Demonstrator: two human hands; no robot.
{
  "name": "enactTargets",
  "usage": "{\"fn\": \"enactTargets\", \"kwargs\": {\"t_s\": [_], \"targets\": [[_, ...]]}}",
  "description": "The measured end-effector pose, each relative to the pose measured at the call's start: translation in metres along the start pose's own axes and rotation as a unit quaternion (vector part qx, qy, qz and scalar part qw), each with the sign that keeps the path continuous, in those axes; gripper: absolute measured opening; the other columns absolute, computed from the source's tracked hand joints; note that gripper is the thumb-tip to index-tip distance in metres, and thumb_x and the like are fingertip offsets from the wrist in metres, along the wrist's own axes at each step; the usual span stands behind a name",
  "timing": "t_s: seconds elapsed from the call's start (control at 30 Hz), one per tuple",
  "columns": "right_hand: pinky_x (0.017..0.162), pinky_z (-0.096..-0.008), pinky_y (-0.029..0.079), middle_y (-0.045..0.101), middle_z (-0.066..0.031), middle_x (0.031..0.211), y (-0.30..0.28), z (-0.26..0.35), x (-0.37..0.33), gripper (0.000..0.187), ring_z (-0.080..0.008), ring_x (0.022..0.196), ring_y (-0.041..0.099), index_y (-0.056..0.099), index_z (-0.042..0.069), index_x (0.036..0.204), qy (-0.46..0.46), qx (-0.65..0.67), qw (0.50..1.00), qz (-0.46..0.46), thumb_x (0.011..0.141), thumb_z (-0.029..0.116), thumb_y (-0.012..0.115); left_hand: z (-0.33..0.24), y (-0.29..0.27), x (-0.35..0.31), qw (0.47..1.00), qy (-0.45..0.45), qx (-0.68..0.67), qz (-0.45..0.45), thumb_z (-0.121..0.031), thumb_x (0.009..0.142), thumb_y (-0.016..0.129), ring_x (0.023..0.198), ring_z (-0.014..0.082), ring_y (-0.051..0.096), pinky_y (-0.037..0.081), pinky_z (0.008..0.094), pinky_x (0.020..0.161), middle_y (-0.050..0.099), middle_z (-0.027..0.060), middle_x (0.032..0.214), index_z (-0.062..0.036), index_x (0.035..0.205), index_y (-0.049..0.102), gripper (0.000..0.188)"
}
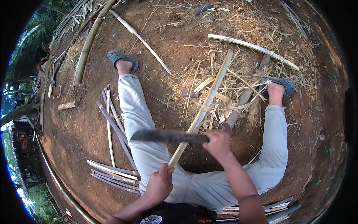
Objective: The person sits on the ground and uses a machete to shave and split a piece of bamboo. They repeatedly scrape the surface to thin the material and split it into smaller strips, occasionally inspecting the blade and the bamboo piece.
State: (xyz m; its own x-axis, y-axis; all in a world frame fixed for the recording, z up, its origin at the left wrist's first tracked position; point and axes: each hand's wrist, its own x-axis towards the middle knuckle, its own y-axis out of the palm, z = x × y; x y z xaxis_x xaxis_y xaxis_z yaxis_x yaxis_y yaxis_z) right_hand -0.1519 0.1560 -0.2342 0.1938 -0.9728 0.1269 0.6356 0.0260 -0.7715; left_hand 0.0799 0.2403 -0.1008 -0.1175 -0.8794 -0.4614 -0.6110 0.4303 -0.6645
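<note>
My left hand point(159, 185) is closed around the near end of a split bamboo strip point(197, 118), which slants up and away to the right between my legs. In my right hand point(219, 145) is the handle of a machete point(164, 136). Its dark, slightly blurred blade points left and lies across the strip, over my left thigh; whether the edge bites into the bamboo I cannot tell. Around the strip's far part lie curly shavings point(179, 91) and a round log point(240, 106).
Bamboo slats point(113, 175) are stacked by my left leg, with more point(278, 211) at the lower right. Another split piece point(253, 47) and a thin stick point(140, 39) lie ahead. A long pole point(89, 46) and a spool point(54, 91) are at the left.
</note>
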Motion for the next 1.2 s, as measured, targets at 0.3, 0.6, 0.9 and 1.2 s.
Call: {"fn": "enactTargets", "kwargs": {"t_s": [0.3, 0.6, 0.9, 1.2], "targets": [[0.06, -0.0451, 0.055, 0.067, -0.0163, 0.066, -0.009, 0.004, -0.002, 0.019, -0.0361, 0.062, 0.067, 0.067, 0.004, 0.078, 0.089, 0.005, 0.994, 0.059, 0.08, 0.022, 0.071, 0.021, 0.01, -0.005, 1.0, 0.002, -0.011, 0.025, -0.012, 0.098, 0.055, 0.058, 0.0446, 0.062, 0.046, 0.0527, 0.052, 0.06, 0.0228, 0.061, -0.0002, 0.095, 0.049, 0.013], [0.054, -0.0424, 0.051, 0.064, -0.0122, 0.061, 0.013, 0.052, -0.006, 0.023, -0.0328, 0.057, 0.065, 0.071, 0.008, 0.098, 0.068, 0.269, 0.95, 0.141, 0.084, 0.027, 0.067, 0.031, 0.005, 0.01, 0.93, -0.184, -0.307, 0.081, -0.018, 0.103, 0.05, 0.052, 0.0091, 0.054, 0.041, 0.0273, 0.047, 0.059, 0.0059, 0.069, -0.0002, 0.102, 0.053, 0.018], [0.045, -0.0298, 0.038, 0.057, 0.0023, 0.055, 0.036, 0.063, -0.003, 0.041, -0.0072, 0.046, 0.048, 0.073, 0.001, 0.081, 0.364, 0.465, 0.794, 0.144, 0.085, 0.042, 0.076, 0.042, 0.011, 0.013, 0.993, 0.046, 0.003, 0.105, -0.022, 0.1, 0.058, 0.07, 0.0233, 0.066, 0.053, 0.0368, 0.061, 0.062, 0.0145, 0.09, 0.003, 0.118, 0.048, 0.032], [0.046, -0.0277, 0.039, 0.057, 0.0016, 0.059, 0.04, 0.063, 0.0, 0.032, -0.0065, 0.05, 0.049, 0.07, 0.001, 0.082, 0.29, 0.482, 0.819, 0.114, 0.09, 0.032, 0.074, 0.024, 0.014, 0.099, 0.851, -0.194, -0.449, 0.193, -0.062, 0.097, 0.046, 0.08, 0.0193, 0.065, 0.057, 0.0331, 0.067, 0.061, 0.0095, 0.095, 0.0004, 0.126, 0.052, 0.069]]}}
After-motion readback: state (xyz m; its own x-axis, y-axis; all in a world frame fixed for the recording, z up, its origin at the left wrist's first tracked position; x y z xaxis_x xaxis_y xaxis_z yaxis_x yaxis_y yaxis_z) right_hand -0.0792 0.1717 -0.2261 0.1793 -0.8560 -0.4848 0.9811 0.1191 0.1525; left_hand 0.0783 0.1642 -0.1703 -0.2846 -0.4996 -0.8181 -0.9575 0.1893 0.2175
